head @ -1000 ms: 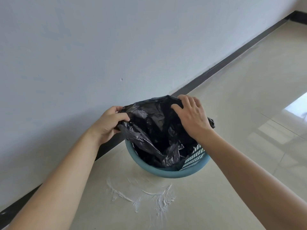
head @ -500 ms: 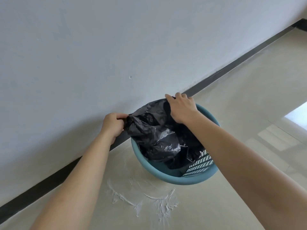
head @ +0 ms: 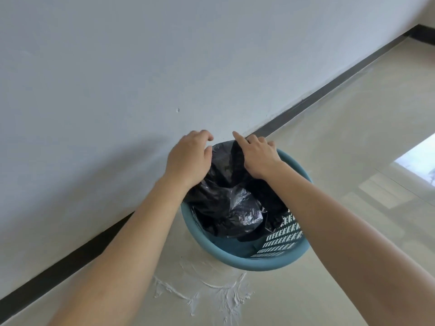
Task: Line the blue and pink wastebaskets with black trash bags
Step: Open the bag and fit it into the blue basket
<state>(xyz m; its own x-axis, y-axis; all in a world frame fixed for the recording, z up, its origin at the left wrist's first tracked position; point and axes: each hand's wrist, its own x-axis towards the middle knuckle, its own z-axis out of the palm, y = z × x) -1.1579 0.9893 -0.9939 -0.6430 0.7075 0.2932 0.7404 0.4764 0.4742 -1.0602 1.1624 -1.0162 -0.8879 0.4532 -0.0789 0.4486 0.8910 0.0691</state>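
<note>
A blue wastebasket (head: 249, 263) with a slotted wall stands on the floor against the wall. A crumpled black trash bag (head: 231, 203) fills most of its inside and reaches up to the far rim. My left hand (head: 188, 158) rests on the bag's edge at the far left of the rim, fingers curled. My right hand (head: 257, 152) presses the bag's edge at the far rim, index finger stretched out. The near part of the rim is bare blue. No pink wastebasket is in view.
A white wall (head: 141, 78) with a black skirting board (head: 329, 95) runs right behind the basket. White powdery smears (head: 211, 292) mark the beige tiled floor in front of it. A bright reflection (head: 419, 158) lies on the floor at right.
Both hands moved away from me to the basket's far rim and came close together. The bag sank lower into the basket; my left hand shifted right from the side onto the rim.
</note>
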